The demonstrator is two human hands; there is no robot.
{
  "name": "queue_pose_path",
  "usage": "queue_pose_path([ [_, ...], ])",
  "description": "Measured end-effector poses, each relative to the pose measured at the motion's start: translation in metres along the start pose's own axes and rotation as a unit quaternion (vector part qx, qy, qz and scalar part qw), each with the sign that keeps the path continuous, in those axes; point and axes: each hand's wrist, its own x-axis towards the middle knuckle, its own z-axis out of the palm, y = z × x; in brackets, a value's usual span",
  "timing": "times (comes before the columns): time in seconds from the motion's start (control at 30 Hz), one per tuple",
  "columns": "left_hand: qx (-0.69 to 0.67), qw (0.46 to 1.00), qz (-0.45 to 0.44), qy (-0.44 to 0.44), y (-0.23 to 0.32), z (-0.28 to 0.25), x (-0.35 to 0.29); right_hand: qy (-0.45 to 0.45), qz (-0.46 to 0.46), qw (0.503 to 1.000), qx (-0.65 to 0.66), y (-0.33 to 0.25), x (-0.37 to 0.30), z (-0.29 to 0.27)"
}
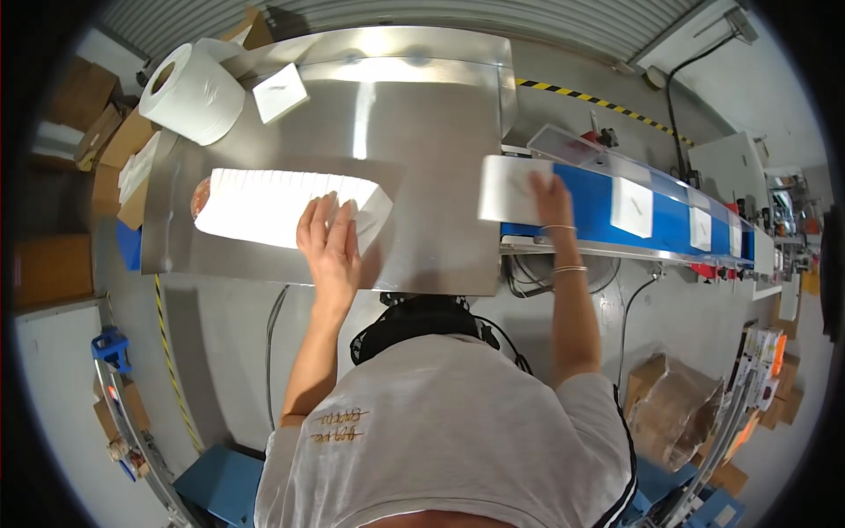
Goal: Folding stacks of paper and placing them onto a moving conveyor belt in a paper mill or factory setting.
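Observation:
On the steel table, a long row of white flat packets [273, 204] stands pressed together, face to face. My left hand [330, 231] lies over the row's right end, its fingers spread a little on the packets. At the table's right edge, a single white packet [509, 189] overlaps the start of the blue conveyor belt [588, 195]. My right hand [553, 201], somewhat blurred, has its fingers closed on that packet's right side. Farther along the belt lie several similar packets, the nearest one [632, 209] flat with a small dark mark.
A reddish-brown rounded thing [201, 199] sits against the row's left end. At the table's far left stand a large white roll [192, 95] and a white square pad [281, 93]. A clear guard [568, 146] runs along the belt's far side. Cardboard boxes [123, 167] stand left of the table.

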Motion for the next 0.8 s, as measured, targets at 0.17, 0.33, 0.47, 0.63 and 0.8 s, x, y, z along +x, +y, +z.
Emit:
queue_pose_path([
  [0.17, 0.008, 1.0, 0.025, 0.003, 0.0, 0.004, 0.001, 0.284, -0.137, 0.882, -0.349, 0.03, 0.012, -0.04],
  [0.33, -0.029, 0.999, 0.021, -0.024, 0.003, 0.001, 0.001, -0.044, -0.466, 0.884, -0.024, -0.082, -0.036, 0.018],
  [0.47, -0.019, 0.997, 0.035, -0.073, 0.007, -0.008, 0.004, -0.389, -0.342, 0.849, 0.105, -0.163, -0.079, 0.067],
  [0.63, -0.003, 0.999, -0.014, -0.036, -0.009, -0.01, 0.003, -0.401, -0.174, 0.862, 0.258, -0.111, -0.072, 0.088],
  [0.8, -0.007, 0.999, -0.02, -0.03, -0.016, -0.017, -0.003, -0.061, -0.061, 0.979, 0.186, -0.035, -0.037, 0.024],
])
